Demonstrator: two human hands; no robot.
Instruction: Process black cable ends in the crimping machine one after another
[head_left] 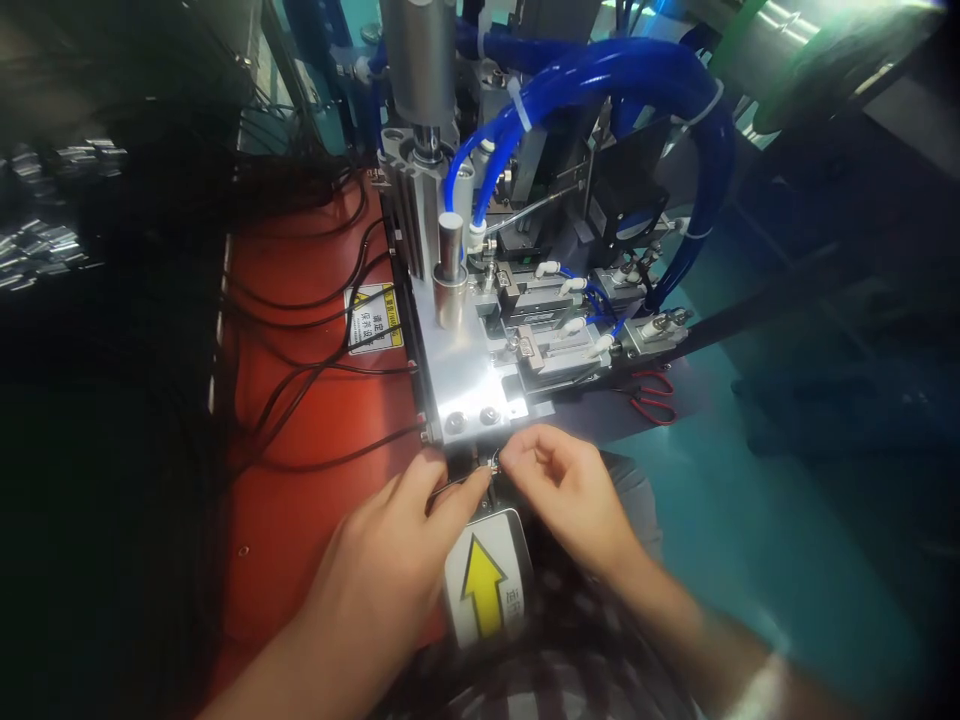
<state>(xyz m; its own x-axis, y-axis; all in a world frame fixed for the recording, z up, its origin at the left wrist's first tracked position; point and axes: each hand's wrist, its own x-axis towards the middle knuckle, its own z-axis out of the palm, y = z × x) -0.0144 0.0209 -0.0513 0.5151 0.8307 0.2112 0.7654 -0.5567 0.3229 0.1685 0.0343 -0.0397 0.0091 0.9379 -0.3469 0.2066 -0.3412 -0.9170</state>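
Note:
Both hands meet at the front end of a metal machine fixture (461, 365). My left hand (409, 515) has its thumb stretched toward a small metallic piece (493, 467), its fingers curled by the fixture's lower edge. What those fingers grip is hidden. Just right of that piece, my right hand (559, 475) is closed in a pinch, fingertips bent inward; whatever it pinches is too small to make out. Below the hands lies a white plate with a yellow arrow (484, 585). Two bolts sit in the fixture's front edge above them.
Black cables (300, 370) cross the red base (292, 540) on the left, near a warning label (375, 320). Blue air hoses (630, 75) arch over pneumatic cylinders (559, 345). Red-handled scissors or pliers (656, 398) lie at right. A silver cylinder (424, 60) stands above.

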